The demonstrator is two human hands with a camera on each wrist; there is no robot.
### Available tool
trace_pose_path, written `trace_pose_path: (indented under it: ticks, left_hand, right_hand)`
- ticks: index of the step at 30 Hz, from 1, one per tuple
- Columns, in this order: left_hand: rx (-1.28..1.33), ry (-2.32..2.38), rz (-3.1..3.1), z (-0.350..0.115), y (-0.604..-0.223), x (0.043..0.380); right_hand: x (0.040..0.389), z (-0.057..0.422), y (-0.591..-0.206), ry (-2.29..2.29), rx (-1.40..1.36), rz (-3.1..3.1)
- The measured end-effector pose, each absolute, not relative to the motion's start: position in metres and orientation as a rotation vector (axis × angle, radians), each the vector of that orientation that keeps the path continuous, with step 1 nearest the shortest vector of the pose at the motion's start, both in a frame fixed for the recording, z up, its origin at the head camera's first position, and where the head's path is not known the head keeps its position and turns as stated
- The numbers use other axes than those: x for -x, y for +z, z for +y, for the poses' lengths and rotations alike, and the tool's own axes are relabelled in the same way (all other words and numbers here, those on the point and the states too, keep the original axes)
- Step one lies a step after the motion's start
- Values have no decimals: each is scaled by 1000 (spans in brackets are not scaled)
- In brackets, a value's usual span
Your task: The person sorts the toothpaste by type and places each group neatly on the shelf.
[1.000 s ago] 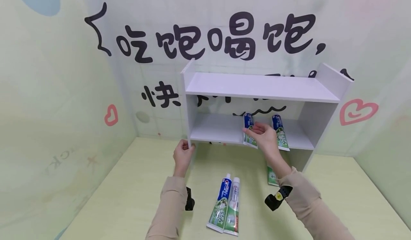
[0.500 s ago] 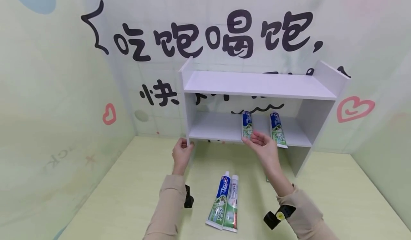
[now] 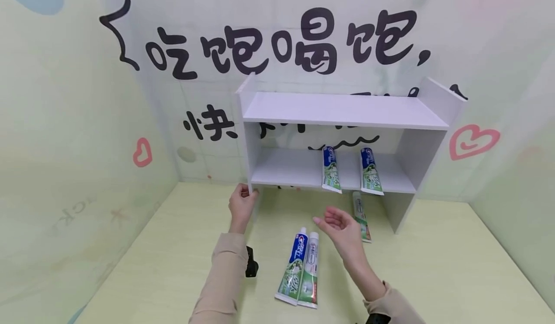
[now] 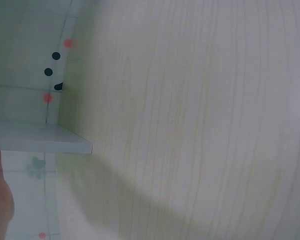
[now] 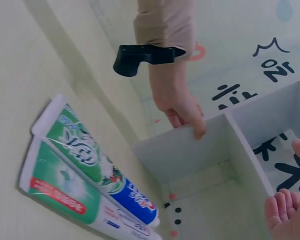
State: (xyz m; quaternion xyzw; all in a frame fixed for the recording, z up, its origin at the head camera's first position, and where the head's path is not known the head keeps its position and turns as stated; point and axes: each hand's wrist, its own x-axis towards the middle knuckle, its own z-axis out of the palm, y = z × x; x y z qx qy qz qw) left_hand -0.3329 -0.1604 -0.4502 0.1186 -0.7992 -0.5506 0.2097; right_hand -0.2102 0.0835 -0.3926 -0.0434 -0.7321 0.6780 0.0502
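My left hand [image 3: 241,207] grips the lower left side panel of a white two-tier shelf [image 3: 342,109]; the right wrist view shows its thumb over the panel edge. My right hand [image 3: 342,232] is in front of the shelf, fingers loosely bent and holding nothing. Two blue-and-green toothpaste tubes [image 3: 331,169] lie apart on the middle board, their flat ends slightly past its front edge. Nearest my right hand on the table, a blue-and-green toothpaste tube [image 3: 293,271] lies against a white-and-green toothpaste tube [image 3: 309,273].
Another white-and-green tube [image 3: 361,218] lies under the shelf at the right, partly behind my right hand. The light wood-grain table [image 3: 173,266] meets printed walls at the back and sides. The shelf stands near the back wall [image 3: 208,165].
My right hand has let go of the left tube on the middle board and come down toward the table. My left hand keeps its hold on the shelf panel.
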Motion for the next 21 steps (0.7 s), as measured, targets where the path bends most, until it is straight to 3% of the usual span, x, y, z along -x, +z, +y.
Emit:
trace_pose_path:
  ticks: [21]
  left_hand:
    - [-347,-1584,-2249,-161,-451,339]
  right_hand:
    - [210,78,-472,2092,328,-2401]
